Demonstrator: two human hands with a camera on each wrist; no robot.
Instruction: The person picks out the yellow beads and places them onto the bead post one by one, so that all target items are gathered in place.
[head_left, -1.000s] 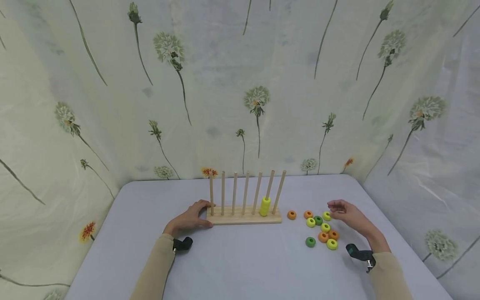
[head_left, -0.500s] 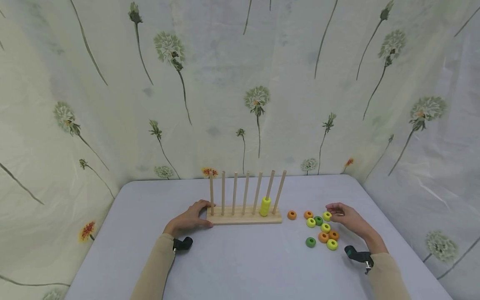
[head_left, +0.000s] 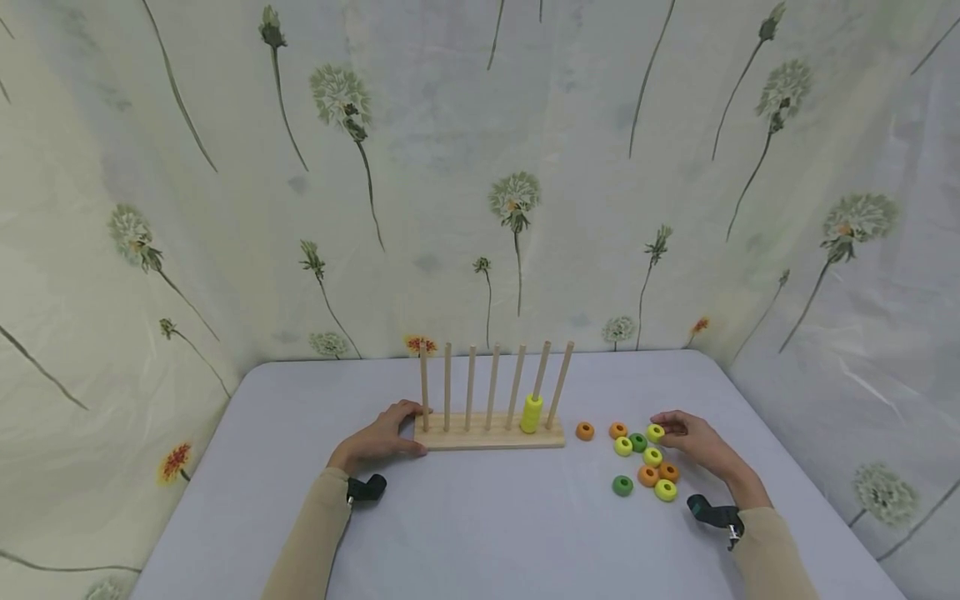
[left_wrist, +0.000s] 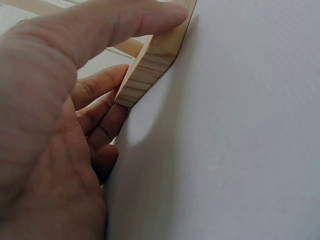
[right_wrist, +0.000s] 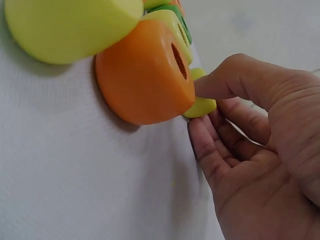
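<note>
While the left hand (head_left: 378,435) grips the nine o'clock end of a pale wooden rack (head_left: 465,441), thumb and fingers astride its base, the right hand (head_left: 693,439) pinches a yellow bead (head_left: 655,433) on the table (head_left: 487,517), out at the rack's three o'clock. This bead is rounded, with a hole through it; a green bead (head_left: 638,442) sits just beside it at eight o'clock. Of the rack's seven pegs (head_left: 470,387), the sixth from nine o'clock carries a yellow stack (head_left: 531,415)
</note>
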